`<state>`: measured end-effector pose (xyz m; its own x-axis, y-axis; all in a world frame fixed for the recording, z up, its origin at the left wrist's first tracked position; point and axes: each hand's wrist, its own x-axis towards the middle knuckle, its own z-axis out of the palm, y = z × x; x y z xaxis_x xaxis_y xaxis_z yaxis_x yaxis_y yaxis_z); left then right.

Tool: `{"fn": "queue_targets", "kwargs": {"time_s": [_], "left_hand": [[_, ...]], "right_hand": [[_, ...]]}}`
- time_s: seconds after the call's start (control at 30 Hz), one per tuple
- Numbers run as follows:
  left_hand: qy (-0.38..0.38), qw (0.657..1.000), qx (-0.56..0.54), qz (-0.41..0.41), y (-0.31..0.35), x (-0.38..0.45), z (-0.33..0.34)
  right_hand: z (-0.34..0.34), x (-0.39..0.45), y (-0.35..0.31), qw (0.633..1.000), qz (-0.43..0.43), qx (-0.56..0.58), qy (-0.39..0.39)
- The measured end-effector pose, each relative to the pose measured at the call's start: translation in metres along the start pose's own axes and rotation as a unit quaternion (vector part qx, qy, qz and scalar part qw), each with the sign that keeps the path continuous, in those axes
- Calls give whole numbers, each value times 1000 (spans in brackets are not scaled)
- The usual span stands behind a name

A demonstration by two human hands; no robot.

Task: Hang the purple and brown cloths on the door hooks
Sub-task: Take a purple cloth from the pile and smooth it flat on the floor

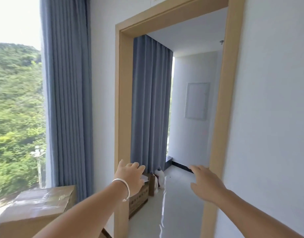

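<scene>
Reaching forward with both arms, the person stands just short of a tan-framed doorway (123,100), and neither the purple cloth nor the brown cloth shows anywhere from here; no door leaf and no hooks show either, so which way the cloths lie from the fingers simply cannot be told. The left hand (130,177), with a silver bracelet (125,188) on its wrist, is out in front of the doorway's left jamb, its fingers (136,166) loosely spread and holding nothing. The right hand (206,183) hangs over the glossy white floor (178,203) of the opening, near the right jamb, fingers stretched and apart, empty too. Both hands sit about level, so neither has a clear lead. Beyond them, in the far room, a blue-grey curtain (150,103) falls on the left, with small boxes (139,196) and a white bag (160,179) at its foot. Nearer, at the left, a taped cardboard box (36,208) sits below another curtain (67,100) beside a bright window onto green trees. By my reading the task has barely started: the cloths and hooks must first be found, probably through that doorway.
</scene>
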<state>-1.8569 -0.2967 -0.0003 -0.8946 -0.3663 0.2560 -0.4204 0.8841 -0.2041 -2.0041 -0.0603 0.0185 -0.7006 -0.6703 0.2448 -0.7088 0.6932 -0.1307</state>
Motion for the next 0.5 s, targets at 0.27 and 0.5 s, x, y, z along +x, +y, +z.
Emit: {"fn": "queue_targets", "kwargs": {"time_s": [0.27, 0.5], "left_hand": [[-59, 987, 22, -148, -131, -12, 40], [-48, 967, 37, -247, -271, -38, 67]], "right_hand": [[75, 119, -131, 983, -169, 58, -46], [110, 188, -285, 950, -289, 99, -65]]}}
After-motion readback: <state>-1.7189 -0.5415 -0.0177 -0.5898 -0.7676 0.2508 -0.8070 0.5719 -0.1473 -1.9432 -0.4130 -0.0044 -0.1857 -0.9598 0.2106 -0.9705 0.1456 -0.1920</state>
